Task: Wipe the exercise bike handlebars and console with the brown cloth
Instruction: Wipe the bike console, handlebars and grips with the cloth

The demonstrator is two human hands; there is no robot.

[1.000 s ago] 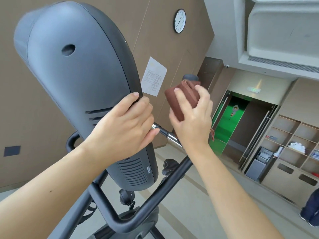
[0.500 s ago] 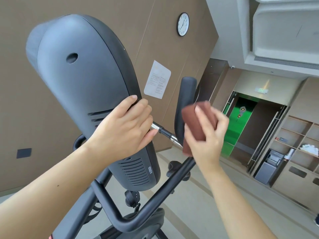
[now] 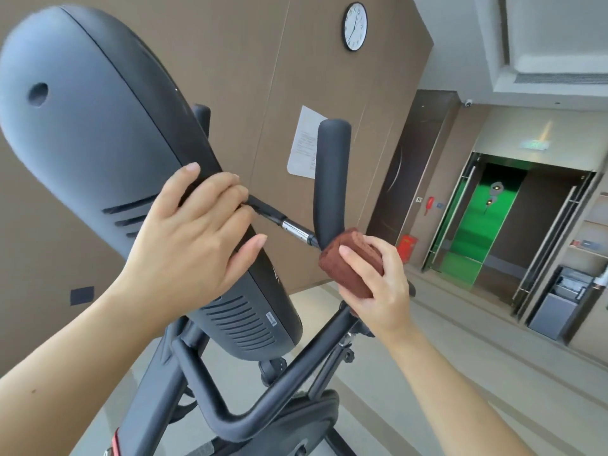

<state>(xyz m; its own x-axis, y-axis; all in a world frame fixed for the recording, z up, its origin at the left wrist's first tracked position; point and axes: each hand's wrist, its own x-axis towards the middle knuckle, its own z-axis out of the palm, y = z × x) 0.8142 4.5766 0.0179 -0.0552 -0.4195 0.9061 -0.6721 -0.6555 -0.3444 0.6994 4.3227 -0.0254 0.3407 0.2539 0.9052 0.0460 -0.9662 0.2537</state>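
The bike's large grey console [image 3: 88, 133] tilts across the left of the view, seen from its back. My left hand [image 3: 194, 232] grips its right edge, fingers curled over the rim near a chrome-tipped bar [image 3: 292, 229]. The black foam right handlebar [image 3: 330, 179] stands upright at centre. My right hand [image 3: 378, 287] holds the folded brown cloth [image 3: 352, 263] wrapped around the base of that handlebar, where the foam grip meets the frame tube [image 3: 296, 366]. A second handlebar tip [image 3: 201, 113] peeks out behind the console.
A brown panelled wall with a clock [image 3: 354, 26] and a taped paper sheet [image 3: 304, 143] is behind the bike. To the right lie a tiled floor, a green-lit doorway [image 3: 483, 218] and a grey bin [image 3: 559, 304]. The black flywheel cover [image 3: 306, 419] sits below.
My right hand has slid the cloth down the right handlebar from its top to its base, uncovering the foam grip. My left hand kept its hold on the console.
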